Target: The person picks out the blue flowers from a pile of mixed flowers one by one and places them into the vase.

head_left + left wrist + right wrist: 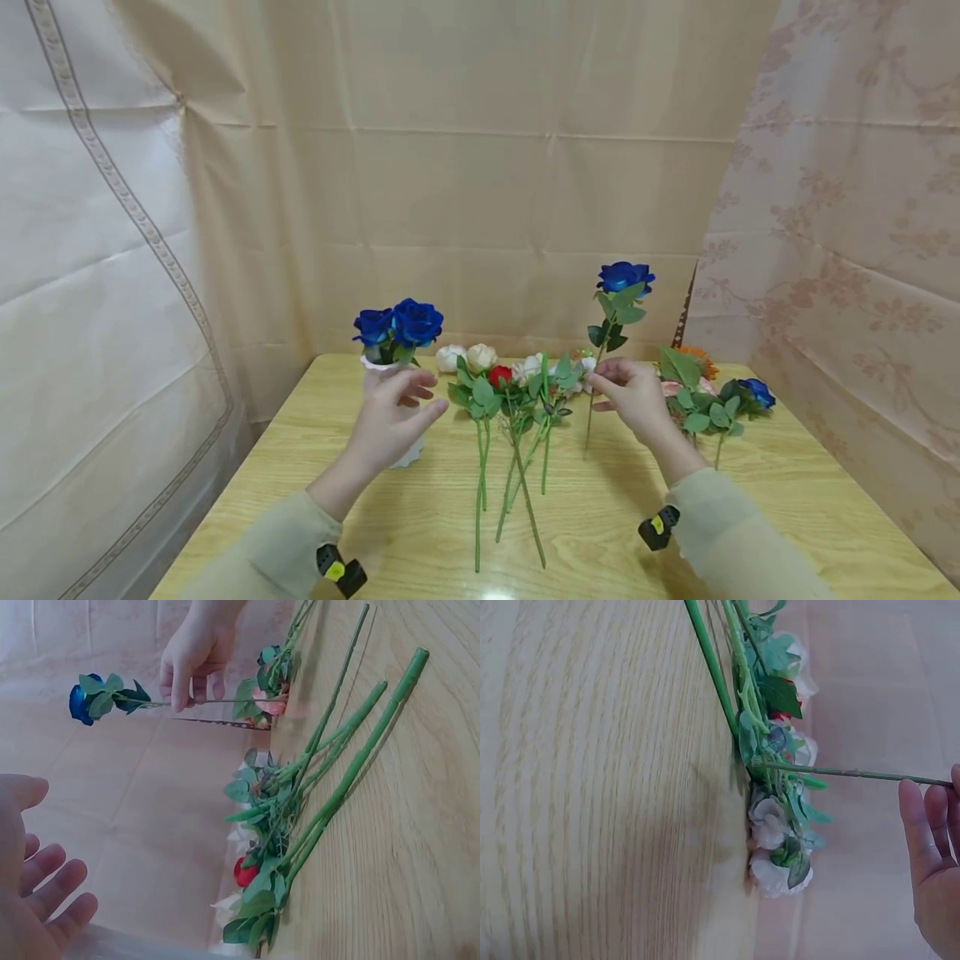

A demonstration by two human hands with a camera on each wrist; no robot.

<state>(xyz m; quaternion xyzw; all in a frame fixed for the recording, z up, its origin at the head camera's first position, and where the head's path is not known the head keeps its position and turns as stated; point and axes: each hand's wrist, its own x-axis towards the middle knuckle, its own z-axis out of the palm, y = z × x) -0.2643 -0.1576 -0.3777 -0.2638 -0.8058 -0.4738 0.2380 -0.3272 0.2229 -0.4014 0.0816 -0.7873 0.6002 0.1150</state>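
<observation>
My right hand [633, 398] pinches the thin stem of a blue rose [626, 277] and holds it upright above the table, bloom at the top. In the right wrist view the rose's stem [847, 772] runs out from the fingertips. My left hand [393, 414] has its fingers spread and holds nothing. It is in front of a white vase [408, 454], which it partly hides. Two blue roses [416, 322] stand in that vase, their heads above its scalloped rim. Whether the left hand touches the vase cannot be told.
Several flowers with green stems [477, 500] lie mid-table, among them white blooms [480, 357] and a red rose [499, 376]. Farther right lie another blue rose [757, 392], an orange flower [701, 362] and pink blooms. Curtains [525, 183] hang behind the wooden table [615, 533].
</observation>
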